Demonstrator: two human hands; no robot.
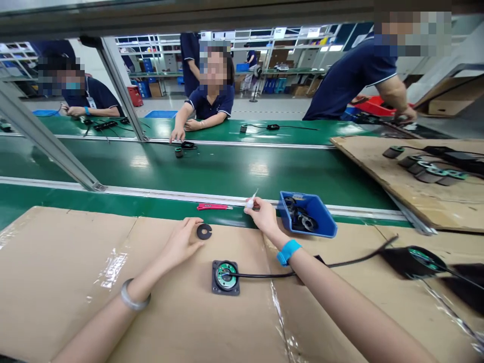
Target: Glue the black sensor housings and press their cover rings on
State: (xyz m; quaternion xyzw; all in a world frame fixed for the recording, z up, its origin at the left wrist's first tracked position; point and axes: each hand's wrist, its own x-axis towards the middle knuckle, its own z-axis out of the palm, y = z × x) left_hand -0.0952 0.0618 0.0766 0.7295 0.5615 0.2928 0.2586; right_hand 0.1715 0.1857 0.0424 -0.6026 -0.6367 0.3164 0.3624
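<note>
My left hand (184,242) is over the cardboard, thumb and fingers apart beside a black slotted ring (204,232). The ring looks flat on the cardboard, with no clear grip on it. In my right hand (264,216) is a small white bottle (249,203) with a thin nozzle pointing up, pinched between thumb and fingers. Between my forearms lies a square black housing (215,288) with a round green circuit board (226,276) inside. A black cable (260,276) runs from it to the right, passing under my right forearm.
A blue bin (321,222) of black rings stands right of my right hand. A red utility knife (214,207) lies by the rail. More cabled parts (423,259) are at the right, others on a raised cardboard sheet (363,156). Co-workers sit and stand beyond the green belt (223,169).
</note>
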